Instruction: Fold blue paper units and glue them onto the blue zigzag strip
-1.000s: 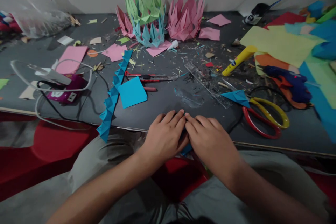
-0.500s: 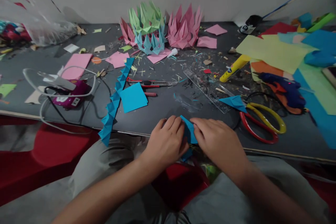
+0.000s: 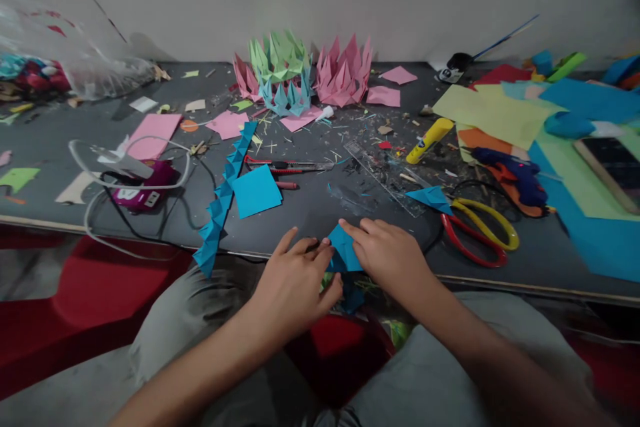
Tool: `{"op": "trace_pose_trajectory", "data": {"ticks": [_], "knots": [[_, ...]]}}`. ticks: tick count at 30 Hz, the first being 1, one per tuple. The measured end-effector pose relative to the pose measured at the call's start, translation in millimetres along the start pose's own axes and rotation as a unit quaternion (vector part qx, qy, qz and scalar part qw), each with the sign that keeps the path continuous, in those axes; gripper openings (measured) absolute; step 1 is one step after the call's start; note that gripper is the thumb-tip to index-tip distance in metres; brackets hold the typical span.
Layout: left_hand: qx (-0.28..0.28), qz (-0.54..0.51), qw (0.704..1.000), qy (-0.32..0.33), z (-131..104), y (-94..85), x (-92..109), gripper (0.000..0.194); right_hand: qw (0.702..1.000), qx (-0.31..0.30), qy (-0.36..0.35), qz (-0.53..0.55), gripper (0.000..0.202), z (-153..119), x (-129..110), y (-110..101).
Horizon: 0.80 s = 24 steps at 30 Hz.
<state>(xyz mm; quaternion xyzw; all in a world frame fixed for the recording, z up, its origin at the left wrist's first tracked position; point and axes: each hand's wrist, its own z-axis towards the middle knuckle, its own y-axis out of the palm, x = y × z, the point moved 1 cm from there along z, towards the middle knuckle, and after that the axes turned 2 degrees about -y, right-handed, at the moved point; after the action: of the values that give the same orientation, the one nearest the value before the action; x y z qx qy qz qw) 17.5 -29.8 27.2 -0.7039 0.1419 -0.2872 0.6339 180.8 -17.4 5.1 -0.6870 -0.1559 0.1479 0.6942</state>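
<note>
A folded piece of blue paper (image 3: pixel 345 248) lies at the table's front edge between my hands. My left hand (image 3: pixel 295 277) is open, its fingers spread and the fingertips touching the paper's left side; the thumb stands apart below. On the right side, my right hand (image 3: pixel 387 250) grips the paper, with the index finger stretched along its top corner and the thumb hidden. Left of them are a stack of blue paper squares (image 3: pixel 257 191) and a zigzag strip of folded blue paper (image 3: pixel 225 197). Another folded blue piece (image 3: pixel 431 199) rests by the red-and-yellow-handled scissors (image 3: pixel 483 233).
Pink, green and light blue paper crowns (image 3: pixel 343 73) stand at the back. A utility knife (image 3: pixel 290 165), clear ruler (image 3: pixel 383 177), yellow glue stick (image 3: pixel 430 140), blue glue gun (image 3: pixel 515 173) and phone (image 3: pixel 613 170) lie about. A purple power adapter (image 3: pixel 143 190) with cables is at left.
My left hand has shifted left and spread its fingers, uncovering more of the blue paper. My right index finger has moved onto its top corner. The view has tilted up and turned slightly right.
</note>
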Motion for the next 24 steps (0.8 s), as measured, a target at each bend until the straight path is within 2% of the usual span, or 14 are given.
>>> {"op": "trace_pose_trajectory", "data": {"ticks": [5,8,11,15,20,24], "knots": [[-0.011,-0.026,0.999,0.016,0.5,-10.3,-20.8,0.028,1.0,0.002,-0.017,-0.004,0.04,0.6,2.8,1.1],[-0.011,-0.046,0.996,0.073,5.1,-5.3,-33.5,0.046,0.999,0.014,-0.037,0.01,0.038,0.9,8.2,4.8],[0.005,-0.024,0.994,0.111,8.0,4.8,-39.2,0.042,0.996,0.062,-0.058,0.029,0.037,-0.4,11.9,6.5],[0.056,-0.016,0.995,0.077,8.0,16.9,-35.5,0.026,0.977,0.151,-0.13,0.081,0.032,-7.7,5.5,0.2],[0.12,-0.006,0.991,0.055,5.8,19.3,-21.5,0.025,0.965,0.145,-0.189,0.112,0.019,-15.5,-3.7,-3.2],[0.108,-0.036,0.991,0.074,8.5,16.7,-18.6,0.029,0.96,0.151,-0.196,0.133,0.019,-14.7,6.5,-0.9]]}}
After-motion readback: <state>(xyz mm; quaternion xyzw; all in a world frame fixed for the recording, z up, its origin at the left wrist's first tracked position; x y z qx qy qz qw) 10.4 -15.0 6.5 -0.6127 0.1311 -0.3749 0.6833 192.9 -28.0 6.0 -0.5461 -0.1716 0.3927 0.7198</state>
